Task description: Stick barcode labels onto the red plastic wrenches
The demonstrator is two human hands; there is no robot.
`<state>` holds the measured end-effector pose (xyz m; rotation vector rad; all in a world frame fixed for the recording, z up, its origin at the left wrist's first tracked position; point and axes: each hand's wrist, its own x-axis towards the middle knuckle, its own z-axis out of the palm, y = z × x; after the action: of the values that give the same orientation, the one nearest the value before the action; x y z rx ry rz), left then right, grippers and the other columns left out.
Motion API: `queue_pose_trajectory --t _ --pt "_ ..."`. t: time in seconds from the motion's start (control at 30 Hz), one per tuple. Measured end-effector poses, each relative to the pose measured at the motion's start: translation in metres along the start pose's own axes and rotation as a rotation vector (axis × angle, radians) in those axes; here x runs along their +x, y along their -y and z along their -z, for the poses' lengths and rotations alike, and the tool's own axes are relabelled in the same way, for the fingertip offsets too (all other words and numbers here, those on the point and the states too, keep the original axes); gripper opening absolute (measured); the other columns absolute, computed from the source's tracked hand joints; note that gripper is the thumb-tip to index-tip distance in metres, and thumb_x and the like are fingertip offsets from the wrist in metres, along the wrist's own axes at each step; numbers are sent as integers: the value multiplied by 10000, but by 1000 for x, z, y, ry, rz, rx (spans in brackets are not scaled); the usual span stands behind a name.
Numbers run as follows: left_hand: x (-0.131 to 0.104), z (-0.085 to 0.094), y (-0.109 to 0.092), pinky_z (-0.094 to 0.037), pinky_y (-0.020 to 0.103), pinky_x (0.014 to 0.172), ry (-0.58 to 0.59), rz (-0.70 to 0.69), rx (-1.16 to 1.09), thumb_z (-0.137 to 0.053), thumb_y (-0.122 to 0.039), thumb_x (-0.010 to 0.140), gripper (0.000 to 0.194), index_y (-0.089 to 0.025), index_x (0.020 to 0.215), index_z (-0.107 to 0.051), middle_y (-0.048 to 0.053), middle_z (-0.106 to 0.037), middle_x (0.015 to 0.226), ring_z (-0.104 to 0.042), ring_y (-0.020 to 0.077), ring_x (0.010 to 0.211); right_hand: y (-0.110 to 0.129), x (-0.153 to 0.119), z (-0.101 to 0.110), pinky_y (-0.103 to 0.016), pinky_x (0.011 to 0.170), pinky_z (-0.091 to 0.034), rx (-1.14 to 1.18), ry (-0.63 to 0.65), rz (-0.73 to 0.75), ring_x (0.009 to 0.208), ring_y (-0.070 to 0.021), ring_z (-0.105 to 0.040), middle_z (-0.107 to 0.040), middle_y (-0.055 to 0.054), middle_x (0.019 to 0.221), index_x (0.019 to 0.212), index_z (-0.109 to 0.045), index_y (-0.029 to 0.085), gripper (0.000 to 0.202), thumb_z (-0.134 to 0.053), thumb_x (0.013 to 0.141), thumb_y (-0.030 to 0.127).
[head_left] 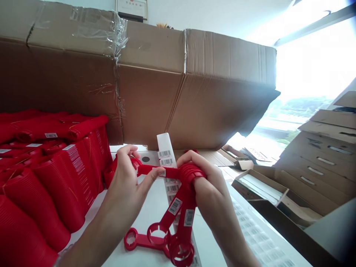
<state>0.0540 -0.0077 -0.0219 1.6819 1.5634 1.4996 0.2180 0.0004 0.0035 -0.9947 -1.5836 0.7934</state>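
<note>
My right hand [210, 181] is wrapped around the stacked ring ends of several red plastic double-ring wrenches [191, 172]. Two of them hang down fanned out, each with a white barcode sticker on its shank. Another, a red wrench [172, 172], points left from the stack. My left hand [126, 178] grips its far end, the thumb lying on a small barcode label [160, 171] on the shank. Under the hanging ones a loose red wrench [150, 240] rests on the white table [116, 256]. A strip of barcode stickers [164, 144] runs beneath my hands.
Bundled stacks of red wrenches [55, 178] stand along the left. A large taped cardboard box [150, 96] spans the back. On the right lie a sheet of labels [256, 230], an open carton [261, 185] with white contents, and piled brown boxes [319, 163].
</note>
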Motion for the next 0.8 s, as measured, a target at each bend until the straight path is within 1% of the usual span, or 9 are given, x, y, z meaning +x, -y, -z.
queue_pose_trajectory --t 0.07,0.13,0.23,0.3,0.4,0.5,0.6,0.7,0.8 --pt "3 9 -1 -523 343 777 56 7 -27 -579 -578 935 423 -289 1179 -389 36 -526 1113 -593 213 975 1 4 4 -227 437 -288 -4 -10 -6 522 -112 -421 -507 33 581 676 -555 214 181 -405 712 119" --pt "6 16 -2 -520 335 792 88 43 -56 -575 -535 946 349 -288 1145 -430 38 -557 1118 -612 219 1023 1 9 8 -231 451 -302 -3 -30 -18 536 -114 -435 -527 31 599 675 -559 214 175 -408 697 128" --pt "10 23 -2 -516 350 776 125 127 -65 -621 -574 898 387 -279 1090 -460 50 -612 1105 -638 254 1050 -1 13 12 -239 468 -323 5 -37 -39 554 -121 -460 -557 28 625 687 -567 216 163 -419 695 146" --pt "13 27 -1 -499 344 730 194 176 -97 -646 -609 863 425 -278 1060 -465 36 -650 1025 -650 251 970 -4 16 13 -245 480 -337 8 -34 -46 566 -127 -480 -570 23 638 690 -572 215 156 -428 698 156" --pt "14 36 -3 -484 302 707 281 230 -258 -694 -566 843 382 -278 1008 -505 -12 -657 873 -629 198 831 -6 19 17 -251 480 -334 21 -49 -54 550 -124 -478 -567 22 628 694 -585 211 164 -430 682 157" --pt "13 48 -9 -502 263 662 299 319 -418 -685 -548 866 295 -283 951 -586 -24 -621 787 -588 159 731 -7 23 20 -248 468 -326 42 -55 -77 530 -120 -471 -554 26 608 697 -586 206 141 -453 680 162" --pt "13 57 -12 -552 268 639 309 402 -528 -689 -515 878 242 -307 992 -641 -4 -636 810 -607 166 724 -7 25 23 -241 464 -336 77 -28 -91 520 -116 -471 -546 31 590 684 -579 202 112 -476 665 164" --pt "15 60 -9 -590 262 711 390 403 -575 -792 -446 814 331 -307 1071 -636 2 -646 845 -638 163 774 -8 26 25 -232 459 -346 105 -14 -105 512 -115 -484 -557 32 583 686 -588 199 115 -484 652 163" --pt "16 60 -6 -565 218 674 421 349 -498 -860 -429 745 423 -295 1059 -610 -13 -610 841 -620 145 774 -9 26 27 -219 443 -340 118 -6 -121 503 -110 -489 -576 29 584 684 -600 194 81 -524 672 167"
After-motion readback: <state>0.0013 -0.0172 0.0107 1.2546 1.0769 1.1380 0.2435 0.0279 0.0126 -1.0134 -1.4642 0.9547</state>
